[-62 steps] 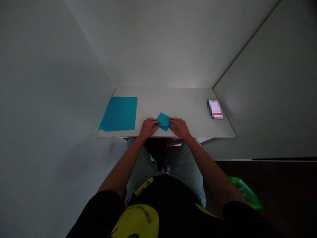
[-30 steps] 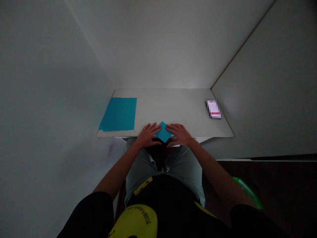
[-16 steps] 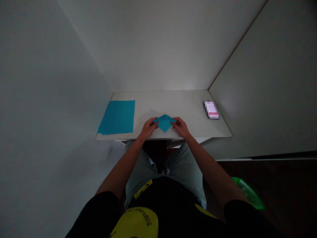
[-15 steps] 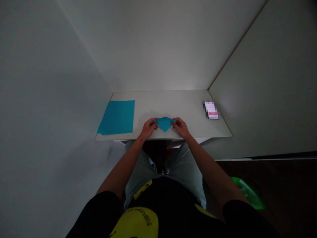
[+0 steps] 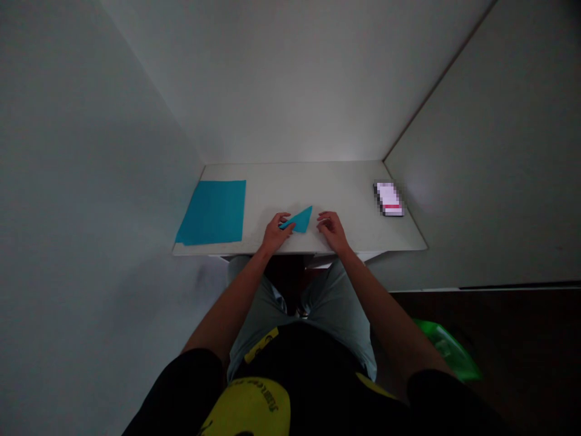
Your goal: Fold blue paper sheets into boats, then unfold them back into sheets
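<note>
A small folded piece of blue paper (image 5: 302, 221) is pinched at its left end by my left hand (image 5: 276, 232), just over the front middle of the white table. Its free end points up and to the right, toward my other hand. My right hand (image 5: 333, 230) is a short gap to the right of the paper, fingers bent and apart, holding nothing. Further left on the table lies a stack or sheet of flat blue paper (image 5: 213, 212).
The white table (image 5: 281, 181) meets walls at the back and on the right. A phone (image 5: 389, 198) with a lit, blurred screen lies near its right edge. Below on the dark floor, right of my legs, sits a green plastic item (image 5: 447, 348).
My right hand has let go of the folded paper and moved slightly right. The paper, held by my left hand alone, has tilted from a symmetrical kite shape to a slanted one.
</note>
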{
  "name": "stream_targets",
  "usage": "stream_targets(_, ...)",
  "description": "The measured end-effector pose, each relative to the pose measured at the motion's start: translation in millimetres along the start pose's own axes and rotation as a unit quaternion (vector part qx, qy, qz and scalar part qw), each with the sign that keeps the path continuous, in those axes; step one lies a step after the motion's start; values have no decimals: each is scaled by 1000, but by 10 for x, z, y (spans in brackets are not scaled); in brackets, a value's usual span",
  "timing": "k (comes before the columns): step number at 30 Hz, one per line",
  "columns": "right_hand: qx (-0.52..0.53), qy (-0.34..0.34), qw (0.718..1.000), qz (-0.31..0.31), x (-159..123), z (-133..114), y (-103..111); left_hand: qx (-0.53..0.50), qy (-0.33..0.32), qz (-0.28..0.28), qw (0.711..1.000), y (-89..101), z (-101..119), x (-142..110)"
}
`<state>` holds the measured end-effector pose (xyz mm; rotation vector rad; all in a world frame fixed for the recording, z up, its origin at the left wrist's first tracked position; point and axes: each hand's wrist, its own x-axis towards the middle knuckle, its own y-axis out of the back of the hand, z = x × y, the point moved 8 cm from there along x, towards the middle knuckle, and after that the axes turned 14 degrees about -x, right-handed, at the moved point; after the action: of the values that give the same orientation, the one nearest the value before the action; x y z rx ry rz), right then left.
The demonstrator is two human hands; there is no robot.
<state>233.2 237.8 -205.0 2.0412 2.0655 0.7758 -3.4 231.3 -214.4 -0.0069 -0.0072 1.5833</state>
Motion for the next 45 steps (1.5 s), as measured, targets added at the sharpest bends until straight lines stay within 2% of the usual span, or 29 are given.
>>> stream_targets(2,-6,-5,1000,15,-32,-48,-24,3,-1,17,1000,-20,5,-38)
stream_targets(5,1,-24,999,-22,-84,-125,-205,49,-58,29,997,-80,118,-115)
stream_targets(8,-28,-41,997,-52,-133,-194,-367,85,-128,-6,988,-197,258,-195)
stream_targets(10,-57,-51,995,-59,-154,-215,-406,91,-144,-43,984,-264,303,-233)
stream_targets(16,-75,-35,993,-86,-158,-212,-398,79,-123,-122,982,-316,321,-271)
stream_targets(22,-32,-30,996,-79,-149,-171,-396,53,-91,-154,983,-324,290,-262)
stream_targets(27,-17,-29,997,-72,-148,-162,-394,32,-45,-136,989,-299,199,-229)
stream_targets(35,-21,-38,997,-63,-125,-172,-348,16,-12,-125,992,-250,167,-213)
stream_targets(40,-19,-33,998,-59,-117,-159,-331,-8,-11,-107,994,-229,90,-181)
stream_targets(45,-24,-15,998,-51,-118,-214,-290,-64,-31,-55,996,-161,25,-139)
